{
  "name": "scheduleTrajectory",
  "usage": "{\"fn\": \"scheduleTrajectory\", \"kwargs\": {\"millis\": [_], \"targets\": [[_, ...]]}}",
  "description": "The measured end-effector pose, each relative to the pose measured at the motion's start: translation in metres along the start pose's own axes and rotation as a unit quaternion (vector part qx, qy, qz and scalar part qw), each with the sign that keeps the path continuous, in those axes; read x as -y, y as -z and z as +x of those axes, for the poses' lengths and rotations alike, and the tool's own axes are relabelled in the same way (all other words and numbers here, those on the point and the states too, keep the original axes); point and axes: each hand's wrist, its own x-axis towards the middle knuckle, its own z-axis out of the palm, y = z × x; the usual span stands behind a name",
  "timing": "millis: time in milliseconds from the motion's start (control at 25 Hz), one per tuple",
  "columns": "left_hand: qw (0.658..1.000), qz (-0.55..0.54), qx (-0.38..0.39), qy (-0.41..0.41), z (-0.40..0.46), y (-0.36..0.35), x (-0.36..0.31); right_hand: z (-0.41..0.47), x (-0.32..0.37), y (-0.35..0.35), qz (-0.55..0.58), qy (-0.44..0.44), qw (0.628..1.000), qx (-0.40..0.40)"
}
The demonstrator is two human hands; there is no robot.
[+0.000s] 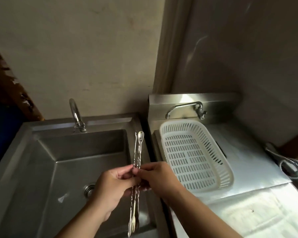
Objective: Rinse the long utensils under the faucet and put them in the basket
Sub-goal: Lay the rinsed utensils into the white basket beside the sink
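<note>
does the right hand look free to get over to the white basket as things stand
Probably yes: the right hand sits just left of the basket, with nothing between them, though it and the left hand both pinch the utensils.

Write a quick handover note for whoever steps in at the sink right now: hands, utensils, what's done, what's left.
Left hand and right hand: both pinch the bundle of long utensils mid-shaft, over the sink's right edge, spoon ends up, fork tines down.
Sink faucet: no water visible running.
White basket sits on the counter to the right, nothing in it.
Rinse status can't be told.
Left: rinse if needed, lay the utensils in the basket.
</note>
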Motion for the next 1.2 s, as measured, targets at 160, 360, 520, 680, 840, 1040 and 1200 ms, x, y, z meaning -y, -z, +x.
{"fn": "scheduleTrajectory", "kwargs": {"millis": [160, 360, 520, 680, 840, 1040, 1200], "targets": [[0.999, 0.001, 0.019, 0.031, -0.003, -0.044, 0.016, -0.018, -0.004, 0.057, -0.073, 0.012, 0.997, 0.005], [0.996, -0.062, 0.027, 0.061, 0.007, -0.079, 0.019, -0.022, -0.002, 0.113, -0.042, -0.007, 0.998, 0.050], [0.994, -0.075, 0.020, 0.072, 0.018, -0.083, 0.018, 0.004, 0.006, 0.180, -0.066, -0.029, 0.992, -0.102], [0.995, -0.066, 0.024, 0.075, 0.029, -0.086, 0.013, 0.058, -0.007, 0.231, -0.162, -0.125, 0.958, -0.202], [0.994, -0.064, 0.011, 0.086, 0.033, -0.093, 0.014, 0.098, -0.041, 0.244, -0.290, -0.198, 0.909, -0.223], [0.993, -0.075, -0.005, 0.093, 0.031, -0.095, 0.021, 0.120, -0.072, 0.246, -0.359, -0.210, 0.881, -0.225], [0.992, -0.074, -0.024, 0.100, 0.027, -0.095, 0.025, 0.133, -0.088, 0.244, -0.336, -0.175, 0.885, -0.272]]}}
